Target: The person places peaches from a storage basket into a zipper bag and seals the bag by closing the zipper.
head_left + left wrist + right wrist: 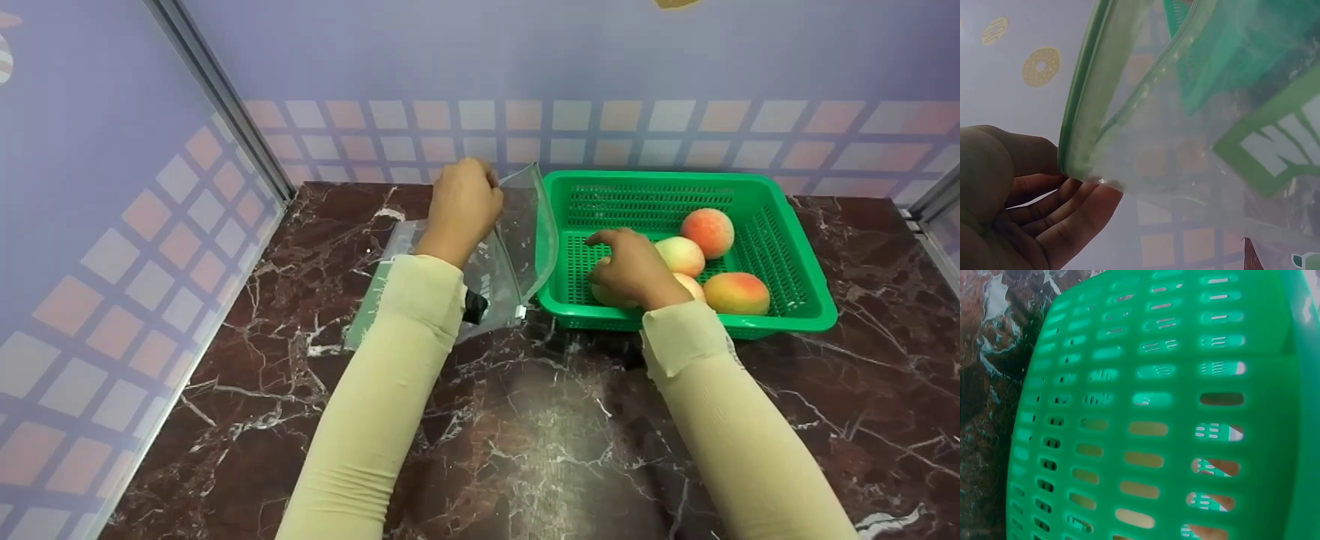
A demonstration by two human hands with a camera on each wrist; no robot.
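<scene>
My left hand [465, 206] pinches the top edge of a clear zip bag [529, 225] between thumb and fingers. In the left wrist view, the bag [1168, 152] has a green zip strip and a printed label, and its mouth gapes. My right hand [634, 266] is inside the green basket [814, 300], fingers spread above a pale peach [609, 298] at the left, partly hidden by the hand. Several peaches lie to its right, among them a red one [708, 233] and a yellow-red one [737, 293]. In the right wrist view, the slotted basket wall [1179, 399] mostly blocks the hand.
More flat plastic bags [367, 307] lie under my left forearm. A white zip slider [520, 312] sits at the bag's near edge, close to the basket. The dark marbled tabletop [555, 450] meets patterned wall panels [600, 67] at the back and left.
</scene>
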